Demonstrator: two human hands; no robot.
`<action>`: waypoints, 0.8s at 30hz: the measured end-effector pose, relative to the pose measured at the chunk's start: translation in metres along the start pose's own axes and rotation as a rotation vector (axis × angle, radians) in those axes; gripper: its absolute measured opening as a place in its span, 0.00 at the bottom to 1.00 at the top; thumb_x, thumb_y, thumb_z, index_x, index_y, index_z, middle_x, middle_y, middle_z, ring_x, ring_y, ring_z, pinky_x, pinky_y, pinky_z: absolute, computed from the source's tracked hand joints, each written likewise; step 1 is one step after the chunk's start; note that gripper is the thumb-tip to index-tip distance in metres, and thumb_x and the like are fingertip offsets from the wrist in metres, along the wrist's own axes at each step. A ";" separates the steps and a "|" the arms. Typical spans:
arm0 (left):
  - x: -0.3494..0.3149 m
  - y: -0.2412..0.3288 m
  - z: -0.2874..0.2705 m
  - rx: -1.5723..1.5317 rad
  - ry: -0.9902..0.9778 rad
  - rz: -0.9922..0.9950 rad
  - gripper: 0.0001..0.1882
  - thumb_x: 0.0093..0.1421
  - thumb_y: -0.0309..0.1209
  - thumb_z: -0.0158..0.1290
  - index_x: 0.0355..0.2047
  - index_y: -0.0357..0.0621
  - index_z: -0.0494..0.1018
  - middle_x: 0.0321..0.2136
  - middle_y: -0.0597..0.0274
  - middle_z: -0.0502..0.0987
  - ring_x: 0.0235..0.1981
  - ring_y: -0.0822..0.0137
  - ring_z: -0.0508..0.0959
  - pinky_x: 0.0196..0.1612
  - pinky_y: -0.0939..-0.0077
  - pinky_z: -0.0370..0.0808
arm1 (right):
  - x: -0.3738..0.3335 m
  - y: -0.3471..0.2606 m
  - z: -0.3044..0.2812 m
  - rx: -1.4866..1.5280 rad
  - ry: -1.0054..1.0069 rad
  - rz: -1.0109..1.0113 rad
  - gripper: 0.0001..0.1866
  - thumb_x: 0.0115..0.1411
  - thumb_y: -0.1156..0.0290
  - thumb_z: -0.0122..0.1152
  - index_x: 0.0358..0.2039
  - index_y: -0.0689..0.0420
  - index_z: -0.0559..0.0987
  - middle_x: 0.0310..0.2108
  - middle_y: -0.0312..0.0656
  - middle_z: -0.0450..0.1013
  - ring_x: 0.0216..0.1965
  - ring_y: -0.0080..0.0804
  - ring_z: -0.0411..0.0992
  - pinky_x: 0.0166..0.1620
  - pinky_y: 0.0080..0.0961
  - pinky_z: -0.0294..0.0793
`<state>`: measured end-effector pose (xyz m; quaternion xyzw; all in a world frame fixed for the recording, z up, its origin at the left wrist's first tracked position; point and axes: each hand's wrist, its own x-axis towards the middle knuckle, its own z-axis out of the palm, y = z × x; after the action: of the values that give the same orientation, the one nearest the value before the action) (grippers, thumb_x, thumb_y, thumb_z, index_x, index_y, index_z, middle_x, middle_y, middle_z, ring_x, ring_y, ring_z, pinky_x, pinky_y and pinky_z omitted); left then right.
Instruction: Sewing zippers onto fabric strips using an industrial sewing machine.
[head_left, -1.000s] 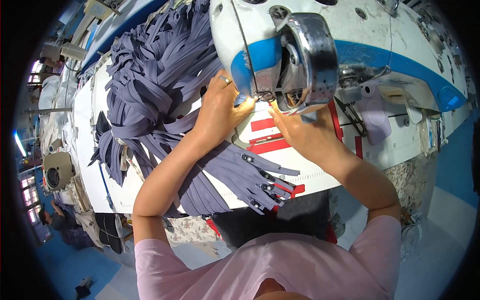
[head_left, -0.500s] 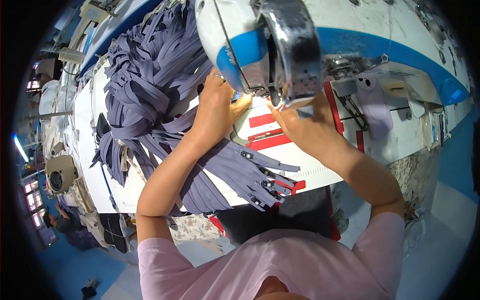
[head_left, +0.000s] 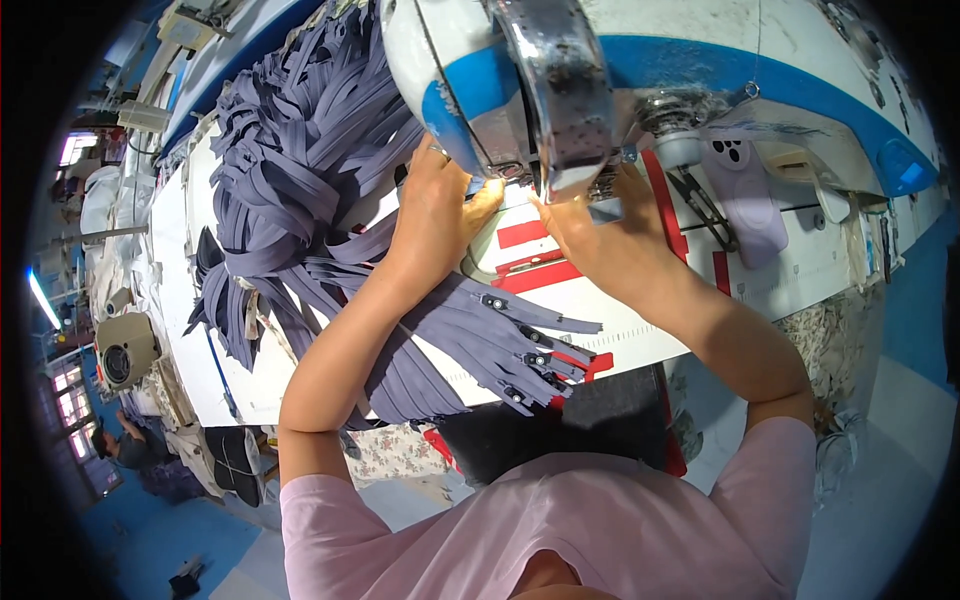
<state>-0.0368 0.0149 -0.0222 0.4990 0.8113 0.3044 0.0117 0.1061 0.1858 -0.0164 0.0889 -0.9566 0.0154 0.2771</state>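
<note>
View drifts leftward off the machine's front, yet left hand [head_left: 440, 205] and right hand [head_left: 605, 235] stay by the sewing machine [head_left: 650, 65], work there apparently ongoing; fingers curled, hold untellable; grey-purple zippers [head_left: 450, 330] lie beside left forearm [head_left: 352, 345].

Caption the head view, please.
Left hand and right hand at a white-blue sewing machine, beside heaped purple-grey fabric zippers.

Sewing machine [head_left: 655, 62] — cropped, right hand [head_left: 607, 240] — part-hidden
</note>
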 end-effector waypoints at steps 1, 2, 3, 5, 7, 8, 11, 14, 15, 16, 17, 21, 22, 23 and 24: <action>0.000 0.001 0.000 -0.005 0.006 -0.009 0.17 0.52 0.23 0.64 0.44 0.37 0.78 0.47 0.43 0.75 0.54 0.42 0.72 0.54 0.54 0.71 | 0.001 0.000 0.000 -0.003 0.002 -0.003 0.07 0.41 0.76 0.65 0.24 0.57 0.77 0.32 0.45 0.68 0.38 0.43 0.68 0.38 0.36 0.70; 0.000 0.001 0.000 -0.009 0.012 -0.019 0.17 0.52 0.23 0.64 0.44 0.37 0.78 0.47 0.44 0.75 0.54 0.43 0.72 0.54 0.54 0.71 | 0.000 0.000 0.000 -0.006 0.005 -0.006 0.07 0.41 0.76 0.65 0.24 0.57 0.77 0.32 0.45 0.68 0.38 0.42 0.68 0.38 0.36 0.70; 0.000 0.001 0.000 -0.009 0.012 -0.019 0.17 0.52 0.23 0.64 0.44 0.37 0.78 0.47 0.44 0.75 0.54 0.43 0.72 0.54 0.54 0.71 | 0.001 0.000 0.001 -0.009 0.007 -0.008 0.07 0.41 0.76 0.65 0.23 0.57 0.77 0.32 0.45 0.68 0.38 0.42 0.68 0.38 0.36 0.70; 0.000 0.000 0.000 -0.021 0.026 -0.004 0.18 0.51 0.23 0.64 0.44 0.37 0.78 0.47 0.44 0.75 0.54 0.43 0.72 0.54 0.54 0.71 | 0.002 0.001 0.001 -0.015 0.012 -0.014 0.06 0.41 0.76 0.65 0.23 0.57 0.77 0.31 0.45 0.68 0.38 0.42 0.68 0.38 0.36 0.69; 0.000 0.001 0.000 -0.027 0.024 -0.009 0.18 0.51 0.23 0.64 0.44 0.37 0.78 0.46 0.44 0.75 0.54 0.43 0.72 0.54 0.54 0.71 | 0.001 0.001 0.001 -0.021 0.017 -0.020 0.06 0.41 0.75 0.65 0.22 0.57 0.77 0.31 0.45 0.68 0.37 0.42 0.68 0.37 0.36 0.69; 0.000 0.001 0.000 -0.034 0.022 -0.016 0.18 0.51 0.23 0.64 0.44 0.37 0.78 0.46 0.45 0.75 0.53 0.43 0.72 0.54 0.54 0.71 | 0.002 0.001 0.001 -0.024 0.019 -0.022 0.06 0.41 0.75 0.65 0.22 0.57 0.77 0.31 0.45 0.68 0.37 0.42 0.68 0.37 0.36 0.69; 0.000 0.001 0.000 0.008 0.024 -0.009 0.17 0.51 0.23 0.64 0.43 0.37 0.78 0.45 0.45 0.76 0.53 0.44 0.72 0.54 0.55 0.71 | 0.002 0.001 0.003 -0.031 0.027 -0.028 0.06 0.41 0.75 0.65 0.21 0.58 0.77 0.30 0.45 0.67 0.37 0.42 0.67 0.37 0.35 0.69; 0.001 0.001 0.000 0.002 0.023 -0.006 0.17 0.51 0.23 0.64 0.43 0.37 0.78 0.45 0.45 0.76 0.52 0.44 0.72 0.54 0.55 0.71 | 0.001 0.002 0.003 -0.039 0.034 -0.033 0.06 0.41 0.74 0.65 0.20 0.58 0.77 0.30 0.45 0.67 0.37 0.42 0.67 0.37 0.35 0.68; 0.001 0.001 0.000 -0.001 0.023 -0.004 0.17 0.51 0.23 0.64 0.43 0.37 0.78 0.45 0.46 0.76 0.52 0.44 0.72 0.54 0.55 0.71 | 0.001 0.002 0.004 -0.042 0.037 -0.034 0.06 0.41 0.74 0.65 0.19 0.58 0.76 0.30 0.45 0.67 0.37 0.42 0.67 0.37 0.35 0.68; 0.002 0.002 0.000 -0.004 0.022 -0.002 0.17 0.51 0.23 0.64 0.43 0.38 0.78 0.44 0.46 0.76 0.52 0.44 0.72 0.54 0.55 0.71 | 0.001 0.002 0.004 -0.045 0.039 -0.035 0.06 0.41 0.74 0.66 0.19 0.58 0.76 0.30 0.44 0.67 0.37 0.41 0.67 0.37 0.35 0.68; 0.003 0.002 -0.001 -0.006 0.022 0.000 0.17 0.51 0.23 0.64 0.43 0.38 0.78 0.44 0.46 0.76 0.52 0.44 0.73 0.54 0.55 0.71 | 0.002 0.001 0.004 -0.048 0.043 -0.036 0.06 0.41 0.74 0.66 0.19 0.58 0.76 0.30 0.44 0.67 0.37 0.41 0.67 0.37 0.35 0.68; 0.001 -0.003 0.000 0.057 -0.006 0.011 0.17 0.51 0.22 0.64 0.43 0.38 0.78 0.45 0.47 0.76 0.52 0.45 0.73 0.54 0.55 0.71 | 0.003 0.001 0.004 -0.060 0.059 -0.042 0.06 0.40 0.73 0.66 0.17 0.58 0.76 0.29 0.44 0.67 0.37 0.41 0.67 0.36 0.34 0.68; 0.001 -0.002 -0.001 0.053 -0.017 0.000 0.17 0.51 0.22 0.64 0.43 0.38 0.78 0.45 0.47 0.76 0.52 0.44 0.72 0.54 0.55 0.71 | 0.004 0.001 0.004 -0.063 0.063 -0.044 0.06 0.40 0.73 0.66 0.17 0.58 0.76 0.29 0.44 0.66 0.37 0.41 0.67 0.36 0.34 0.68; 0.001 -0.002 0.000 0.048 -0.027 -0.011 0.17 0.51 0.22 0.64 0.44 0.38 0.78 0.46 0.47 0.75 0.52 0.44 0.72 0.54 0.54 0.71 | 0.003 0.000 0.003 -0.067 0.065 -0.046 0.06 0.40 0.73 0.66 0.17 0.58 0.76 0.29 0.44 0.66 0.37 0.41 0.67 0.36 0.34 0.67; 0.002 -0.001 0.000 0.047 -0.027 -0.009 0.17 0.51 0.22 0.64 0.44 0.38 0.78 0.46 0.47 0.75 0.52 0.44 0.72 0.54 0.54 0.71 | 0.004 0.000 0.004 -0.071 0.067 -0.048 0.06 0.40 0.73 0.66 0.17 0.58 0.76 0.29 0.44 0.66 0.37 0.41 0.67 0.36 0.34 0.67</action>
<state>-0.0381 0.0162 -0.0222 0.4994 0.8204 0.2784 0.0122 0.1008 0.1845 -0.0178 0.1013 -0.9443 -0.0222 0.3122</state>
